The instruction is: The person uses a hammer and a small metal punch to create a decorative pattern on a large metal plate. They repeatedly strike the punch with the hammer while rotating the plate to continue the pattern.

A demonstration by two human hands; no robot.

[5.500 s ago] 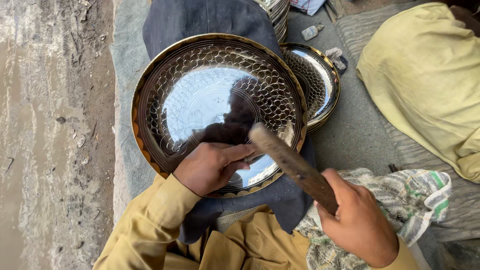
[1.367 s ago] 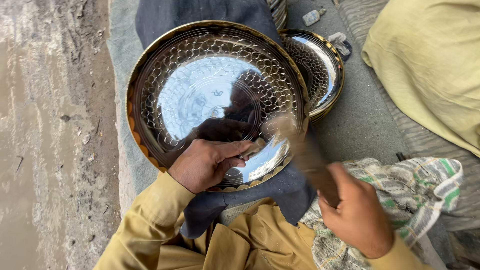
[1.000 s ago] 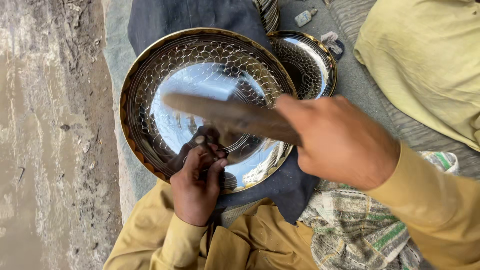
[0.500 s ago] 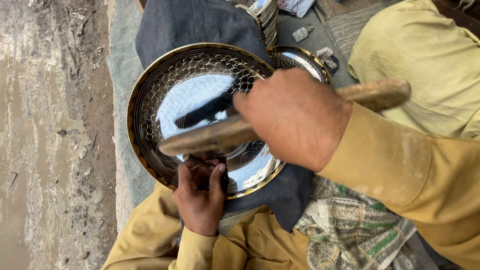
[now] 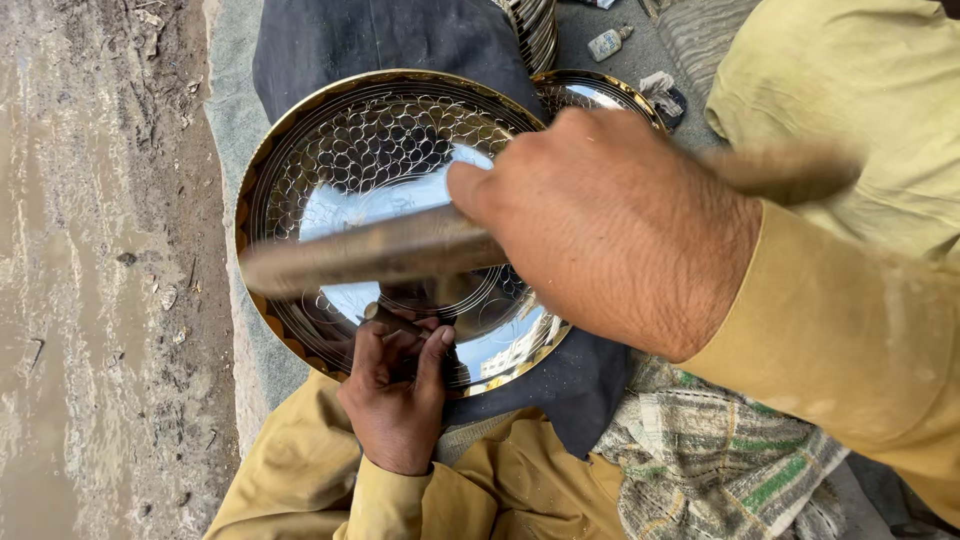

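Nearest the camera, a checked green-and-grey cloth [image 5: 700, 470] is seen lying over the lap, beside mustard-yellow sleeves. The left hand [image 5: 395, 395] is closed in a tight grip round a small metal punch [image 5: 378, 316], whose tip is pressed against the near rim area of a large round shiny metal plate [image 5: 330, 160]. The plate is rested on a dark blue cloth [image 5: 400, 40] spread over the lap and ground; its brass-coloured edge is scalloped, a band of hammered scale-like dimples is carried round a smooth mirror-bright centre, and nothing is held in it. Above the plate, the right hand [image 5: 610, 225] is wrapped firmly round a blurred wooden-handled hammer [image 5: 370, 255], held across the plate's middle. Just beyond, a second smaller shiny plate [image 5: 590, 90] is partly hidden behind the hand, its contents not discernible. Farther off, a stack of metal plates [image 5: 535, 25] and a small bottle [image 5: 608, 42] are seen on the grey ground, and bare dirt lies to the left.
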